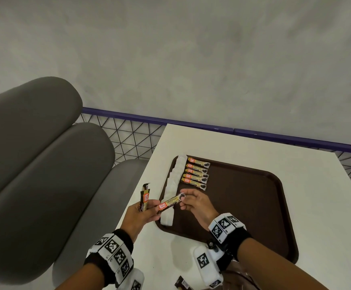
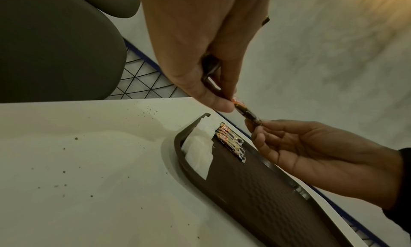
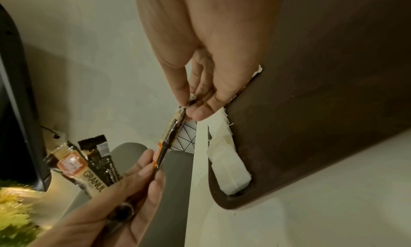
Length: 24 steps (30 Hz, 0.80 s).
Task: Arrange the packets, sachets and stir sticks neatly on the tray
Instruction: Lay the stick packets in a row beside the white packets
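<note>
Hands (image 1: 193, 203) on one coffee stick (image 1: 171, 201)

I count five coffee sachets (image 1: 196, 173) laid in a row on one tray (image 1: 254, 206), one sachet (image 1: 170, 203) held between my two hands, and several more bunched in my left hand (image 1: 138, 216).
</note>
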Available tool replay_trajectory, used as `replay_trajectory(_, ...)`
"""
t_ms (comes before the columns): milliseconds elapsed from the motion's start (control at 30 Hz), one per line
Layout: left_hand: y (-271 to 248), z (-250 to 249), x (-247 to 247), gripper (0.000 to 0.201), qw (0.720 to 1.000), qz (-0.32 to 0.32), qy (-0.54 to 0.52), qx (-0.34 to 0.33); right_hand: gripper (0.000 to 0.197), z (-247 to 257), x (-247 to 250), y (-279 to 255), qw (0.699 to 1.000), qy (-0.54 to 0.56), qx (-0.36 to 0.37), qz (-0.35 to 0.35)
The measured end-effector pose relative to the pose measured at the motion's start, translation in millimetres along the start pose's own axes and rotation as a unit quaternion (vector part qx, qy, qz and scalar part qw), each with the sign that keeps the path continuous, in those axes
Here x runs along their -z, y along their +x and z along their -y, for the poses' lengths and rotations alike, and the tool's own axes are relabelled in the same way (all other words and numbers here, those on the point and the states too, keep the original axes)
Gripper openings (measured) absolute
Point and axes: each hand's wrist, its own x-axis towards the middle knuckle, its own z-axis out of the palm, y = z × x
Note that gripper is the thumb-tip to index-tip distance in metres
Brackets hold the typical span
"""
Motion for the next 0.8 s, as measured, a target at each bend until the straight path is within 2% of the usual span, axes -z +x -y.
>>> replay_trajectory(133,1,1,2,0.014,1.000,-0.015,-0.004,-0.011,0.019,1,5,-1,0.995,-0.092,-0.029,0.020)
replay_trajectory(233,0,5,4,0.011,0.999,-0.036,0.014,-0.006,0.013,0,17,-1,0.989,-0.145,-0.024,0.002)
replay_trajectory(333,3,12,10,0.012,0.996,-0.075,0.050,0.012,0.013,0,33,2,0.988,-0.141,-0.008,-0.066)
replay_trajectory(467,6,13,17,0.023,0.996,-0.069,0.029,0.042,0.012,1,55,11,0.964,-0.165,0.011,-0.206)
replay_trajectory(533,5,11,18,0.025,0.997,-0.056,0.025,0.044,0.012,-2,63,19,0.953,-0.172,0.009,-0.251)
replay_trajectory(600,6,10,18,0.030,0.997,-0.044,0.035,0.049,0.017,-4,65,27,0.944,-0.189,0.010,-0.270)
replay_trajectory(667,6,10,19,0.031,0.997,-0.043,0.037,0.055,0.013,-6,63,35,0.939,-0.205,0.011,-0.276)
replay_trajectory(800,9,11,22,0.019,0.996,-0.061,0.012,0.063,0.012,-7,54,46,0.923,-0.262,-0.006,-0.282)
